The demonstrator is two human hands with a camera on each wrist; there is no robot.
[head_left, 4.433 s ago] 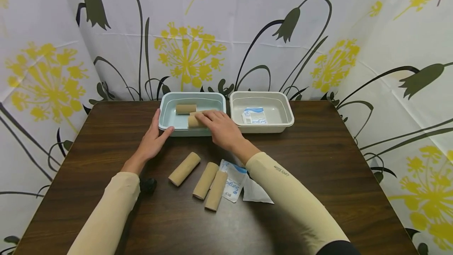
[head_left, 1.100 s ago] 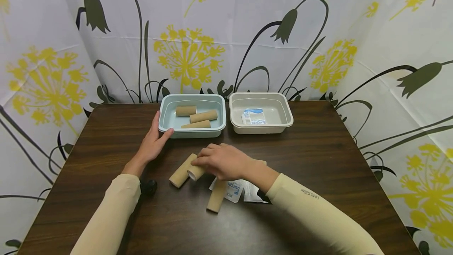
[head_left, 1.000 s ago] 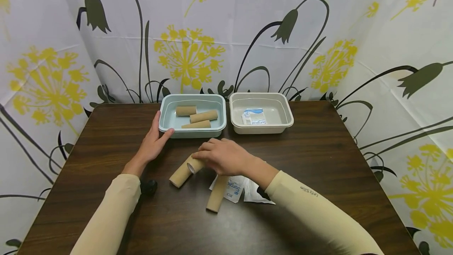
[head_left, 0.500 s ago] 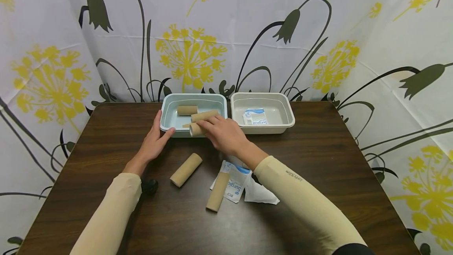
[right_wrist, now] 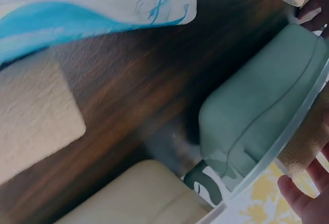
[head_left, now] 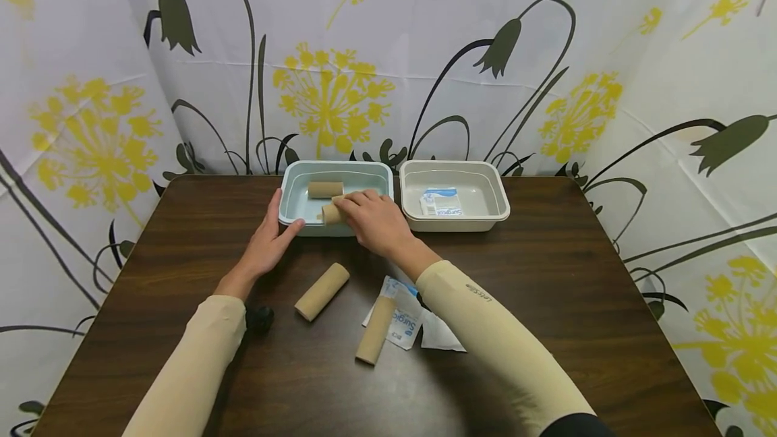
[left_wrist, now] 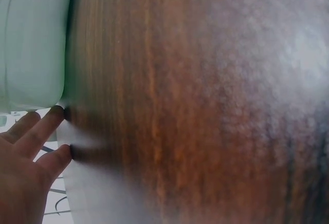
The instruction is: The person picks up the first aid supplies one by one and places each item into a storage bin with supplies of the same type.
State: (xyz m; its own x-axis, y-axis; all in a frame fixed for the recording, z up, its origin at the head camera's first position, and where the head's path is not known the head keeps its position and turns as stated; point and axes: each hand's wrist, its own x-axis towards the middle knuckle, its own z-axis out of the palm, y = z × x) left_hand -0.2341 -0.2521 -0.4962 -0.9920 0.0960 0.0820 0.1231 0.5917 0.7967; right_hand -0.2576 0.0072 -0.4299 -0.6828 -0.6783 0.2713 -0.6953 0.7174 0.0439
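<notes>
My right hand (head_left: 363,212) grips a tan cardboard roll (head_left: 331,213) low over the front of the pale blue bin (head_left: 332,167). In the right wrist view the held roll (right_wrist: 304,141) lies just inside the bin's rim (right_wrist: 267,106). Another roll (head_left: 325,189) lies at the back of the bin; the rest of its inside is hidden by my hand. My left hand (head_left: 267,243) lies flat against the bin's front left corner, thumb on the rim; its fingers (left_wrist: 32,134) touch the bin wall (left_wrist: 31,44).
Two more rolls (head_left: 322,282) (head_left: 376,329) lie on the dark wooden table (head_left: 546,275), one across white and blue packets (head_left: 405,315). A beige bin (head_left: 455,164) to the right holds one packet (head_left: 440,201). A small black object (head_left: 260,319) sits by my left sleeve.
My right hand lifted a roll off the table and carried it forward over the blue bin's front edge. My left hand stayed against the bin.
</notes>
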